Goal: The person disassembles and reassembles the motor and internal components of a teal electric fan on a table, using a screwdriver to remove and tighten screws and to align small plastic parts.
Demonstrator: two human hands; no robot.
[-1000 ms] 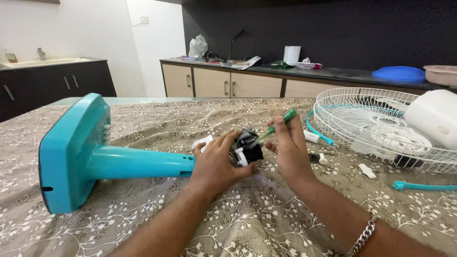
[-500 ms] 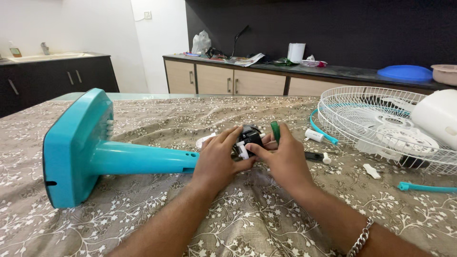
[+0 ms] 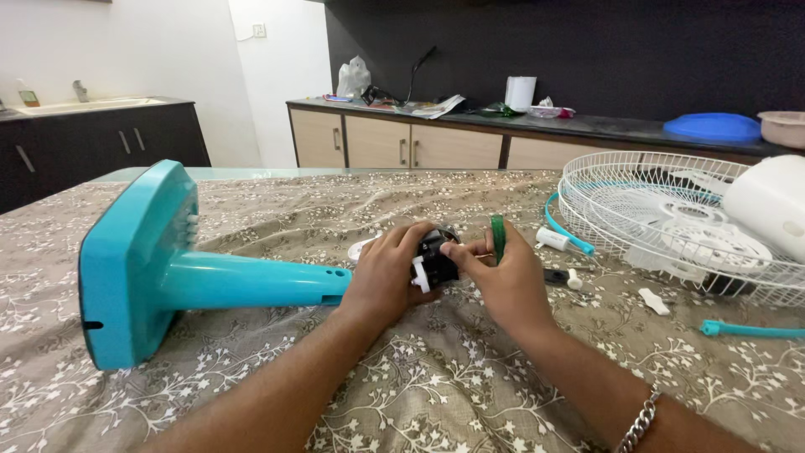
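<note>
Disassembly is judged well advanced: mid-table, the black fitting (image 3: 436, 256) atop the teal stand (image 3: 210, 277) is gripped by the left hand (image 3: 387, 277), the green screwdriver (image 3: 498, 238) pinched in the right hand (image 3: 503, 281), the white grille (image 3: 671, 222) already detached.

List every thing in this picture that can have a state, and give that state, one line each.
Fan stand: lying on its side.
Black motor part: held by both hands.
Left hand: gripping the part.
Right hand: holding a green screwdriver.
Fan grille: detached, lying flat.
</note>
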